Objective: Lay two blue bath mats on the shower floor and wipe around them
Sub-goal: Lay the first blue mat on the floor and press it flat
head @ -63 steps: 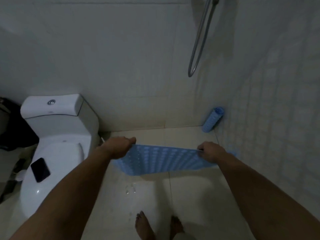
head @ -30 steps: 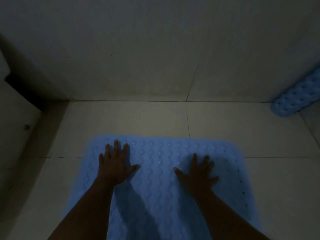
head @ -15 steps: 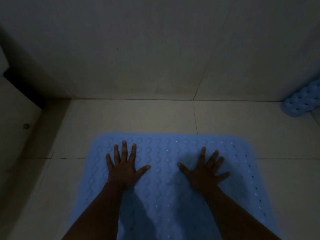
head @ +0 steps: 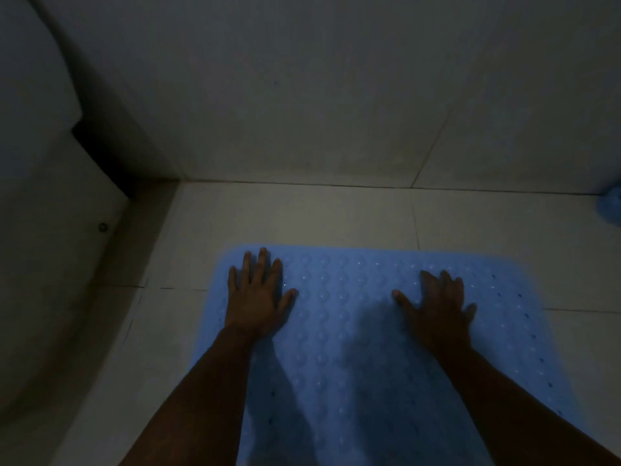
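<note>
A blue bath mat (head: 349, 317) with rows of small bumps and holes lies flat on the pale tiled shower floor (head: 302, 216). My left hand (head: 258, 297) presses on its far left part, fingers straight and spread. My right hand (head: 437, 307) presses on its far right part, also flat with fingers spread. A second blue mat (head: 611, 207), still rolled up, shows only as a sliver at the right edge by the wall. The scene is dim.
The white toilet base (head: 43, 264) fills the left side, close to the mat's left edge. The tiled back wall (head: 302, 95) rises just beyond the mat. Bare floor tiles lie between the mat and the wall and to the right.
I went from holding the mat in the air to pressing it flat on the floor. In the last half second both hands slid outward towards the mat's far corners, and the view shifted right.
</note>
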